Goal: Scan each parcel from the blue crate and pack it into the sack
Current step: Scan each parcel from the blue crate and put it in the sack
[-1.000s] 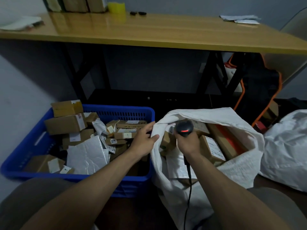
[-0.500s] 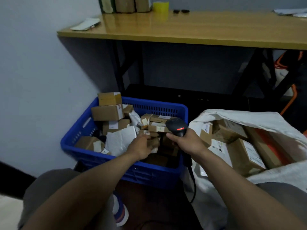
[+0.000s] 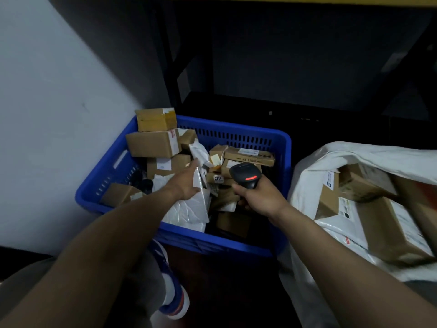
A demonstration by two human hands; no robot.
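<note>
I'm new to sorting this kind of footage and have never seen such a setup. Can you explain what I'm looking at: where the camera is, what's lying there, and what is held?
No machine here: these are a person's two bare arms, filmed by one camera worn on the head, looking forward and down. On the floor stands a blue plastic crate holding brown cardboard boxes and white plastic mailer bags. To its right is an open white woven sack already holding more cardboard boxes. The right hand has its grip round a black handheld barcode scanner with a red light showing. The left hand, fingers straight, reaches onto one of the mailer bags and holds nothing yet.
</note>
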